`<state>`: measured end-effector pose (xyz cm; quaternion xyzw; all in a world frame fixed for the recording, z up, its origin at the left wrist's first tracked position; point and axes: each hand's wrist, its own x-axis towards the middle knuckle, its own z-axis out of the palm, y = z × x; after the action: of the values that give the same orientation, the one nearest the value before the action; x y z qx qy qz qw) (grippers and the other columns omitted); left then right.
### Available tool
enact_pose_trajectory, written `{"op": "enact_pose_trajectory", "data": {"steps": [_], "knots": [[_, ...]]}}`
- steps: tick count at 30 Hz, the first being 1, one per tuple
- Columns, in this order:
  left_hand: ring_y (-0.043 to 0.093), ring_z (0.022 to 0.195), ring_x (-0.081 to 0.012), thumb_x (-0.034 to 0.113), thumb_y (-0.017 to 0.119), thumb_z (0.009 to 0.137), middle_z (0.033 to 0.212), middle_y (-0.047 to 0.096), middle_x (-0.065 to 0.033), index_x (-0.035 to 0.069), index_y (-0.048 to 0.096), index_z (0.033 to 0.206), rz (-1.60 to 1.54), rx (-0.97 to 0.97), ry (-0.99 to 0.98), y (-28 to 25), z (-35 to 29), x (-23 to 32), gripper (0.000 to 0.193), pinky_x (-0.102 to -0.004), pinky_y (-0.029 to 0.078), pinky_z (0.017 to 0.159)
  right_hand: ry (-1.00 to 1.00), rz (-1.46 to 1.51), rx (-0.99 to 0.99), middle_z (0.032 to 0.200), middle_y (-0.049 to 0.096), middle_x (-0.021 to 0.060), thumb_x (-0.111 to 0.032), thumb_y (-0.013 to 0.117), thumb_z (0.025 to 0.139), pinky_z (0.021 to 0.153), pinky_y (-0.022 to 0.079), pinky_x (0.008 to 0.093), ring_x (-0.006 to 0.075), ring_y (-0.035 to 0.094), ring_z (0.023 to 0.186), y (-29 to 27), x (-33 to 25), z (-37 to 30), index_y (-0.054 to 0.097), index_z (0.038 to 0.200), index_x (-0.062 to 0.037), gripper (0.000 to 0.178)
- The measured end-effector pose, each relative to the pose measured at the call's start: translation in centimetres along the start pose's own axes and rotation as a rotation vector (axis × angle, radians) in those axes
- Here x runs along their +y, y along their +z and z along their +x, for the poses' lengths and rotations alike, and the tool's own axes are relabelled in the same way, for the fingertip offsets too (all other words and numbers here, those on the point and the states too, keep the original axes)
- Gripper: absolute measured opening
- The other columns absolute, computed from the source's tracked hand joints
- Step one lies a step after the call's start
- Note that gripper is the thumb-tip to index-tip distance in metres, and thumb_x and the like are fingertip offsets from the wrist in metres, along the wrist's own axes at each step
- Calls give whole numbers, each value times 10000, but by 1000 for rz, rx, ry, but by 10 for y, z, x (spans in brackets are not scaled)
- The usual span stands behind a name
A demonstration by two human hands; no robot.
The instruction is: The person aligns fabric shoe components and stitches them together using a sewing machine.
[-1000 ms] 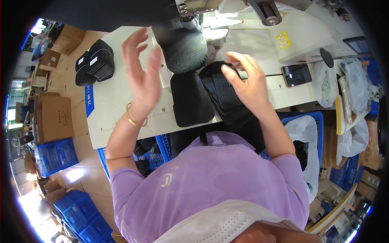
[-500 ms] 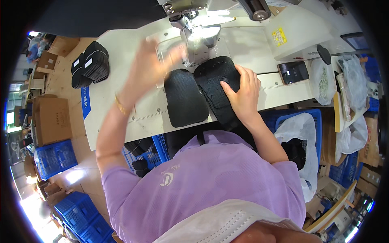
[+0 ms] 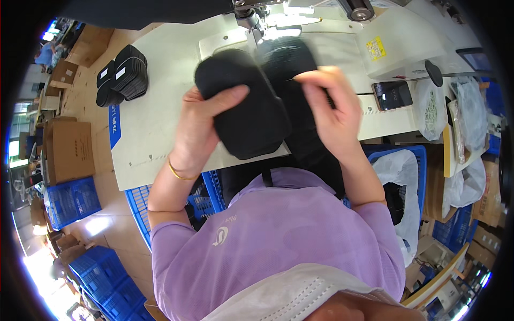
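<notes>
While the black, rounded-end fabric pad (image 3: 251, 120) sits mid-frame, the bare left hand (image 3: 199, 122) has it gripped, thumb on top. Just beside it, more black fabric pieces (image 3: 301, 104), and the bare right hand (image 3: 341, 112) is curled there, kinda blurry, can't tell if it's pinching anything. Shiny metal sewing head (image 3: 249, 18) up top, banded black pad stack (image 3: 130, 77) upper left.

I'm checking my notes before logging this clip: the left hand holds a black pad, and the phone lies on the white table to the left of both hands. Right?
The side is wrong: in the head view the phone lies on the white table to the right of both the left hand, which does hold a black pad, and the right hand.
</notes>
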<state>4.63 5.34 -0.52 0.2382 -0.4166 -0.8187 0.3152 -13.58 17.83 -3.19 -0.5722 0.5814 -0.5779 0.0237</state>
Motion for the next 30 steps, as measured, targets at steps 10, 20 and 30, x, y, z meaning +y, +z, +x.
{"op": "enact_pose_trajectory", "data": {"steps": [10,20,30], "knots": [[688,907,-181,-77,695,846,1026,703,-109,-16,656,1081,-3,122,278,-8,-3,-8,245,-301,572,847,286,344,-189,1049,576,83,60,625,884,670,485,198,79,574,830,14,-11,-21,620,964,40,82],[683,908,-194,-107,706,818,1023,691,-124,-45,611,1095,78,109,282,-11,12,0,299,-312,573,848,474,635,-86,1089,610,123,88,608,888,676,558,245,120,634,833,25,-18,-24,596,1007,49,126],[671,841,-160,-83,744,766,953,699,-93,-47,673,986,342,-64,172,-11,76,37,234,-281,546,787,653,661,-243,861,730,171,-127,531,963,537,552,252,145,681,612,21,-18,20,646,893,54,226]]}}
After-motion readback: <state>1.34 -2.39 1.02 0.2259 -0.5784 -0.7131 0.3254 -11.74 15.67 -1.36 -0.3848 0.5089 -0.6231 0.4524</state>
